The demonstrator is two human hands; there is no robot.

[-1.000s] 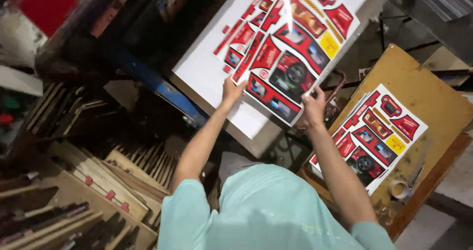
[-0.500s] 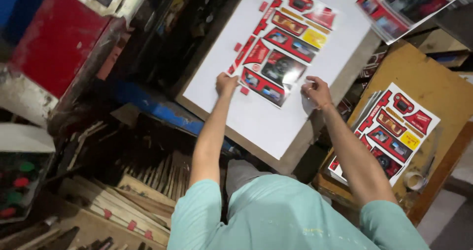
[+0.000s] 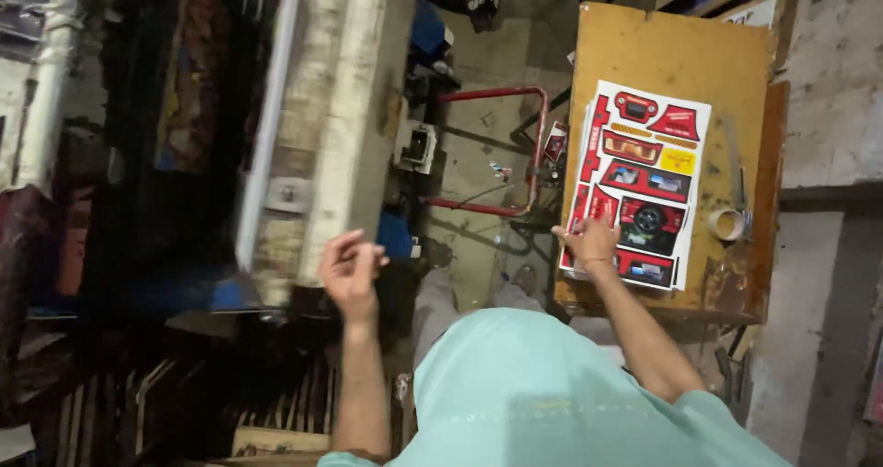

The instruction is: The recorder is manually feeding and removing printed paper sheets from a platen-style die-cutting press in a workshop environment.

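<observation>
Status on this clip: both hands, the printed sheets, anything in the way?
Left hand raised, empty, fingers loosely curled. Right hand flat on the stack of printed sheets on the wooden table. Tape roll beside the stack, clear of the hand.

One sheet stack (image 3: 644,186), one tape roll (image 3: 727,223)

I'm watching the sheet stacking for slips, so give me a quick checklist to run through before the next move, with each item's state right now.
1. Right hand on the stack of printed sheets: ok, its fingers rest on the near left corner.
2. Left hand free: ok, it is raised in the air with fingers curled, holding nothing.
3. Stack lying fully on the wooden table: ok, though the left edges look slightly fanned.
4. Tape roll apart from the sheets: ok, it sits to their right.
5. Top sheet gripped or only touched: cannot tell.
</observation>
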